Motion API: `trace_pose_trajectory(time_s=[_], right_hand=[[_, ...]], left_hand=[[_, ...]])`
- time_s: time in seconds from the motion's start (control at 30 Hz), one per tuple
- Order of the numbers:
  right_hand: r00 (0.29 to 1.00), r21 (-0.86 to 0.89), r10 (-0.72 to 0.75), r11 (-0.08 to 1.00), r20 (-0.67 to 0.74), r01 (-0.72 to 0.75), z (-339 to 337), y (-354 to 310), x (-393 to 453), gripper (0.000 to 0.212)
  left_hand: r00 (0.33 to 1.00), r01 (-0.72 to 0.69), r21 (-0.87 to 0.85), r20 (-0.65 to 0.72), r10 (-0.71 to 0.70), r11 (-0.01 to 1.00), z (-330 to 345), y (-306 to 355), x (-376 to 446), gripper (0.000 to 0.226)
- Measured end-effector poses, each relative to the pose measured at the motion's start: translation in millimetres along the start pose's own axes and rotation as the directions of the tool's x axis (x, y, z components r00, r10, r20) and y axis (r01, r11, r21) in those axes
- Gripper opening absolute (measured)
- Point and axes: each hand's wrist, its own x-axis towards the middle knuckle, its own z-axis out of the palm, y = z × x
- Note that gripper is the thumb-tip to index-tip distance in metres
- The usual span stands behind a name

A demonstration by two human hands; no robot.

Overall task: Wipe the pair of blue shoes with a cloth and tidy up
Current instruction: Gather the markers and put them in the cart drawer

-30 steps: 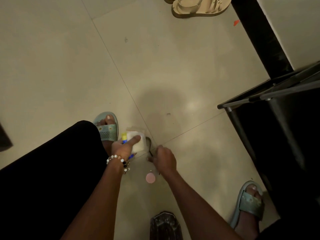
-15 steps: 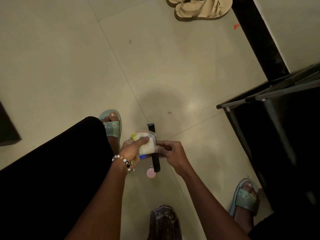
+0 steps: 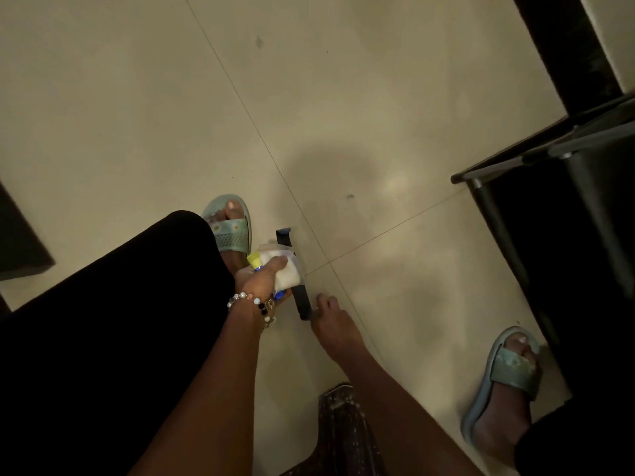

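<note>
Gripping a white cloth (image 3: 287,274) together with a small blue and yellow item (image 3: 255,261) and a long dark flat object (image 3: 298,286), your left hand (image 3: 257,280) was clamped around the whole bundle, thumb pressed across the cloth. What the dark object was could not be determined in this dim light. Your right hand (image 3: 331,317) reached down toward the tiled floor (image 3: 137,115) just beside the lower end of the dark object, fingers pointing downward; whether they were closed on anything could not be told. The blue-green slides (image 3: 232,228) were on your feet, one beside the left hand and the other (image 3: 508,376) well apart at lower right, next to the dark metal-framed rack (image 3: 536,159). No other blue pair was in view, so these were taken to be the task's shoes, though that was a judgement. Risk noted: the left hand carried three things at once, and the dark object, projecting from both sides of the grip, could slip out and fall to the floor if the thumb eased. Risk noted: a cloth bunched under the thumb offered little free surface for wiping. The poor lighting could also hide dirt left on either slide.
</note>
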Motion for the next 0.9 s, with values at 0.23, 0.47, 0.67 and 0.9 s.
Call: trace_pose_trajectory(time_s=[0.23,0.47,0.67,0.9], right_hand=[[0.952,0.415,0.288,0.882,-0.099,-0.224,-70,60,-6,0.032],[0.816,0.833,0.567,0.502,-0.113,-0.233,-195,85,-97,0.020],[0.699,0.931,0.662,0.363,-0.272,0.019,-289,89,-259,0.022],[0.429,0.872,0.818,0.166,-0.382,0.460,-298,97,-493,0.026]], left_hand=[[0.994,0.023,0.012,0.103,-0.024,1.000,22,12,-38,0.017],[0.977,-0.032,0.044,0.210,0.022,0.999,42,34,-153,0.022],[0.888,-0.160,0.097,0.449,0.100,0.982,72,31,-313,0.028],[0.676,-0.190,0.052,0.731,0.092,0.980,107,-43,-496,0.024]])
